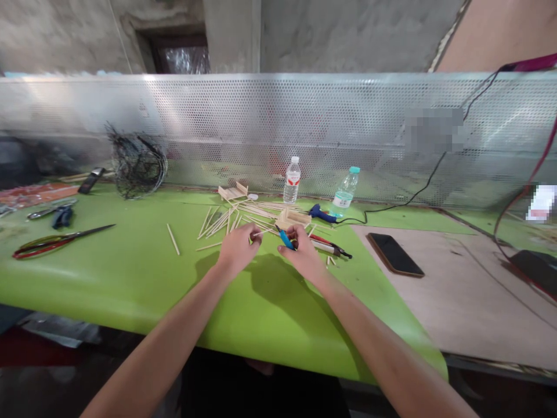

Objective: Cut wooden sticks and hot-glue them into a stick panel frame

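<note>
My left hand (239, 248) is closed in a pinch on a thin wooden stick (260, 233), whose end points right. In my right hand (302, 252) is a blue tool with a dark pointed tip (286, 238); the fingers hide its exact kind. The two hands are a short way apart, low over the green tabletop (209, 307). Just beyond them lies a loose pile of wooden sticks (224, 219). A small frame made of sticks (292, 218) sits behind my right hand, and a second stick frame (234, 191) stands farther back on the left.
A blue glue gun (321, 215) with a black cord lies before two bottles, one clear (292, 181) and one green-capped (344, 194). Right are a red-and-white tool (324, 245) and a phone (395, 254). Left are scissors (61, 241), pliers (63, 216) and coiled wire (138, 165).
</note>
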`<state>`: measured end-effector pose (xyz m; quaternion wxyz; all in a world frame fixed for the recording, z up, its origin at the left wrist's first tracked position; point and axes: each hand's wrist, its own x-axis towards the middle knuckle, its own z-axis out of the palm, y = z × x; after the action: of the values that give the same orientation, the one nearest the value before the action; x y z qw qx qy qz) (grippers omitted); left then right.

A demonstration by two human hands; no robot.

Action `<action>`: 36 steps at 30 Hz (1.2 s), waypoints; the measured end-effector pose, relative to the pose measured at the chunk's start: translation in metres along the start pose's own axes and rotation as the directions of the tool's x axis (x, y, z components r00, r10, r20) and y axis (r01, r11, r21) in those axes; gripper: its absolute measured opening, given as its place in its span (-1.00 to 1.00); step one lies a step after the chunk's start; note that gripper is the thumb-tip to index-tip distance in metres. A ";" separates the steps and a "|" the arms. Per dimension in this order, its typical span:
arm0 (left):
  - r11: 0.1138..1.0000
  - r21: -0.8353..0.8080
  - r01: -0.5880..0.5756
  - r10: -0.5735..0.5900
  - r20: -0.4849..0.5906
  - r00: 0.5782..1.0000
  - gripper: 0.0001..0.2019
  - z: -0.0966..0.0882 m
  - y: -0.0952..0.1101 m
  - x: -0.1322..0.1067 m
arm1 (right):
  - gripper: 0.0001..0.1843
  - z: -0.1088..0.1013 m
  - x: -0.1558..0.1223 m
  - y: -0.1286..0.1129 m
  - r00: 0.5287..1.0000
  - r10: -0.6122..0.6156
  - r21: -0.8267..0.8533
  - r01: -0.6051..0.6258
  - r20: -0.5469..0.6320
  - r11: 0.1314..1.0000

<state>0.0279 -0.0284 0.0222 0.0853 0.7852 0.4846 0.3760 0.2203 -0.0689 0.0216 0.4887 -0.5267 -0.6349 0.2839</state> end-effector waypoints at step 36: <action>0.955 -0.277 -0.110 0.050 -0.216 0.975 -0.88 -0.006 0.005 -0.002 | -0.82 -0.001 -0.010 -0.016 0.962 -0.196 -0.352 0.254 0.192 0.901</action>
<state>0.0267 -0.0341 0.0277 0.1322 0.7403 0.3987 0.5249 0.2143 -0.0834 0.0324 0.3595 -0.5098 -0.7692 0.1386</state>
